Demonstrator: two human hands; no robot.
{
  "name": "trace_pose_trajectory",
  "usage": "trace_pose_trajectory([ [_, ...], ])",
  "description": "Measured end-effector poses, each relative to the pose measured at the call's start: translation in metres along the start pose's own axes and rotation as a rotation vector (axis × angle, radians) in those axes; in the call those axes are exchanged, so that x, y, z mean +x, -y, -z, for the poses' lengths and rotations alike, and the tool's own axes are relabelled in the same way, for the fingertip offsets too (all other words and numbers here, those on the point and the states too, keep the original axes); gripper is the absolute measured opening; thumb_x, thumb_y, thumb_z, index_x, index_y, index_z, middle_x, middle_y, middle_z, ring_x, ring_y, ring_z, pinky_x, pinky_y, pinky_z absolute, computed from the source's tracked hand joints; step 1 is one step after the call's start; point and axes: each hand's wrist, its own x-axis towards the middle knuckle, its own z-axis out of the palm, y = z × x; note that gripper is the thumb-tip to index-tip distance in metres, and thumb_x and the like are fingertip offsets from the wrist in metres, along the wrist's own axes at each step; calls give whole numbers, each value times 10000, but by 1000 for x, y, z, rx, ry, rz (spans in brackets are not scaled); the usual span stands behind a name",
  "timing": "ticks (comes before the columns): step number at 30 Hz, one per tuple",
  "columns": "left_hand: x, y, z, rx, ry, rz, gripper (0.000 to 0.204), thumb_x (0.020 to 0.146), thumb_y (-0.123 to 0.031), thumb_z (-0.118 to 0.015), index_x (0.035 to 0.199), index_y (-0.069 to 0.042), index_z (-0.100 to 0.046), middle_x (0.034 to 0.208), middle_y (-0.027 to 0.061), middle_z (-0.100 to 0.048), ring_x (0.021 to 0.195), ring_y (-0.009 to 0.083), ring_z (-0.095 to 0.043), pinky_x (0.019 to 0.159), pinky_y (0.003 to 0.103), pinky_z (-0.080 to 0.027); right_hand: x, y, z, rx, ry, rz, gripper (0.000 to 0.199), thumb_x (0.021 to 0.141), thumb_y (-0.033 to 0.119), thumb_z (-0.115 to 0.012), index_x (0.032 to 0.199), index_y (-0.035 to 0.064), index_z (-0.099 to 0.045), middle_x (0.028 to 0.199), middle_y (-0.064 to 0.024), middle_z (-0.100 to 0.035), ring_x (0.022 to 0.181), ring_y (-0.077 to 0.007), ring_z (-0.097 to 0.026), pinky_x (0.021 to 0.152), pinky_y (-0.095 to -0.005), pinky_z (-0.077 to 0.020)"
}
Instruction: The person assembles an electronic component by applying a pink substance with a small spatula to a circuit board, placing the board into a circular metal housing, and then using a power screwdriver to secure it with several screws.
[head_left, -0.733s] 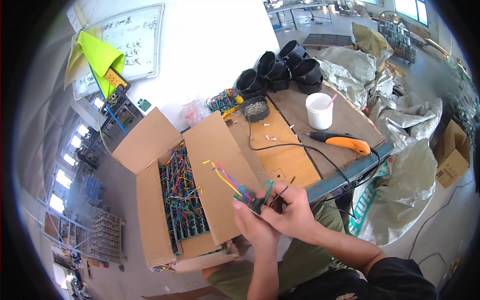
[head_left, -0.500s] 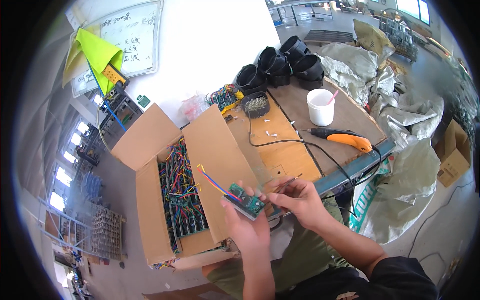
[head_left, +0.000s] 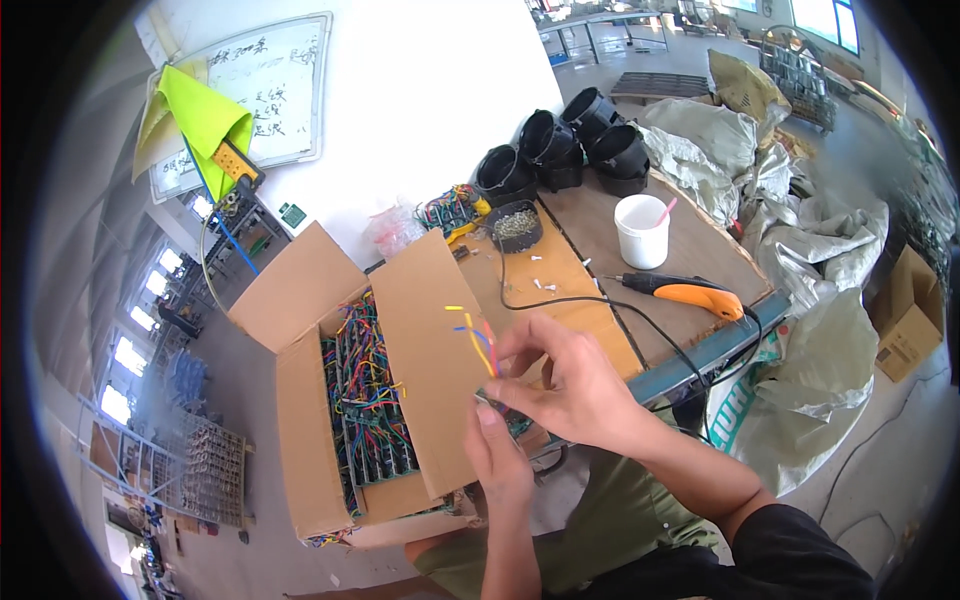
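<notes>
Head view: I see my left hand [head_left: 497, 455] and right hand [head_left: 575, 385] pinching a small circuit board [head_left: 505, 412], probably light and stiff; floppy coloured wires [head_left: 478, 338] fan toward 11 o'clock, so I'd hold its edges.

A wooden workbench [head_left: 590, 270] with a blue metal front edge carries a white cup [head_left: 641, 231] holding a pink stick, an orange-handled soldering iron [head_left: 690, 292] with its black cord [head_left: 600, 303], a small black bowl of metal bits [head_left: 517, 224], a cluster of black cylindrical housings [head_left: 570, 150], and a wired circuit board [head_left: 450, 210] near the far corner.
</notes>
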Motion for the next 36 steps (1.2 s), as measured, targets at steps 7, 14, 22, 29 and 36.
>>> trace_pose_trajectory([
  [7, -5, -1, -7, -157, -93, 89, 488, 1081, -364, -352, 1306, 48, -485, 1243, 130, -580, 1121, 209, -594, 936, 332, -499, -10, -8, -4, 4, 16, -127, 145, 853, 55, -755, 828, -19, -633, 695, -24, -658, 616, -78, -617, 578, -229, -487],
  [14, -4, -14, -12, -316, -119, 223, 515, 1077, -393, -339, 1251, 46, -544, 1126, 125, -638, 1031, 208, -643, 898, 333, -525, -14, -32, -1, 445, 89, -414, 182, 880, 78, -752, 803, 14, -601, 727, 5, -630, 681, -51, -594, 615, -219, -485],
  [22, 2, -15, -14, -399, -139, 238, 524, 1077, -399, -325, 1225, 45, -560, 1065, 123, -643, 962, 212, -645, 836, 365, -536, -19, -45, -8, 508, -24, -376, 244, 831, 62, -796, 883, 47, -558, 776, 7, -619, 696, -60, -605, 642, -229, -494],
  [29, 6, -10, -4, -295, -47, 302, 535, 1072, -407, -335, 1221, 48, -575, 922, 92, -663, 835, 185, -632, 786, 322, -518, -16, -42, 3, -105, -357, -183, 391, 727, 122, -861, 971, 9, -577, 915, -93, -601, 940, -223, -594, 840, -382, -476],
  [36, 6, -10, -12, 13, 61, 246, 482, 1073, -396, -364, 1115, 31, -585, 956, 85, -645, 826, 147, -612, 747, 294, -508, 2, -29, 17, -434, -103, 115, 262, 770, 226, -809, 874, 44, -650, 871, -91, -597, 915, -311, -552, 794, -449, -419],
])
